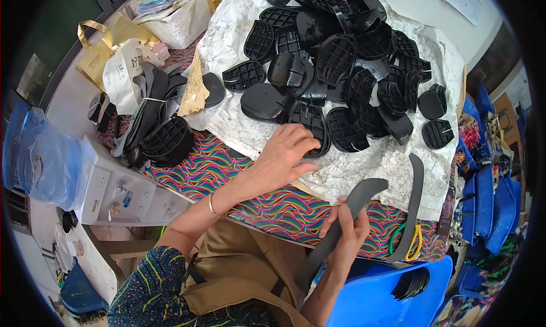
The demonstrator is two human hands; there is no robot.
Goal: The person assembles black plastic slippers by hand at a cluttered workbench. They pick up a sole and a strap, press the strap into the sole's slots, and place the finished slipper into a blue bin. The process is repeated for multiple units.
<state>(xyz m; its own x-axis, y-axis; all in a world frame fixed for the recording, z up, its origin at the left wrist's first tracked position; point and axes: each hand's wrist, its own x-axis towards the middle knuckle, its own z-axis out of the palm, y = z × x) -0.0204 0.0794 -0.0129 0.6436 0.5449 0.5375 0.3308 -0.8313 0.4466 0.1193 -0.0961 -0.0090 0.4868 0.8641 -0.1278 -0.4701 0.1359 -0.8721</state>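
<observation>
Left of the white sheet (364, 168) lay a bundle of dark straps (149, 114) and a gold bag (108, 42), on a table under a wavy multicoloured cloth (210, 168). On the sheet's near part, the left hand (281, 153) reached forward, fingers spread and flat, touching the nearest black heel piece (311, 125) of the pile (341, 59). Just below the sheet's near edge, the right hand (348, 227) gripped a long grey sole strip (341, 222). Right of it lay another strip (412, 205); blue bins (489, 196) stood beyond.

Heel pieces (335, 59) on sheet (364, 168), left hand (281, 153) beside
</observation>
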